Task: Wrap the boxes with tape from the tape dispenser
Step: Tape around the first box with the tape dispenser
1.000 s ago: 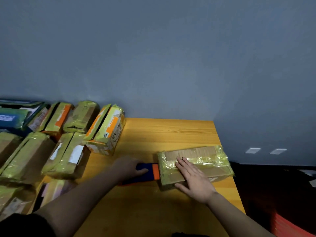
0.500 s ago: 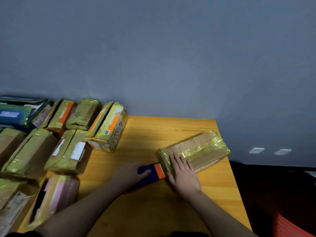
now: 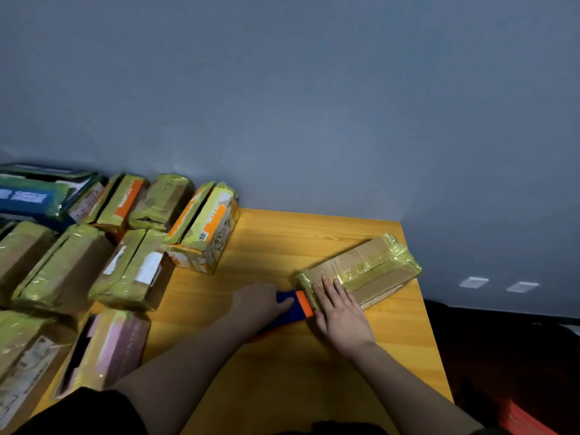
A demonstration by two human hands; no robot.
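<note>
1. The wooden table (image 3: 282, 372) carries everything; a pile of taped boxes (image 3: 94, 246) fills its left part, probably finished work.
2. The cardboard box (image 3: 370, 271) being wrapped lies angled near the table's right edge.
3. The right hand (image 3: 340, 312) presses flat on the box's near end, fingers straight and slightly spread, likely steadying it.
4. The left hand (image 3: 260, 304) curls around the tape dispenser (image 3: 295, 307), which touches the box's near-left end to lay tape.

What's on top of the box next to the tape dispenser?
The right hand lies flat on the near end of the box, fingers straight. Yellowish tape bands cross the bare cardboard. The part of the top under the hand is covered.
</note>
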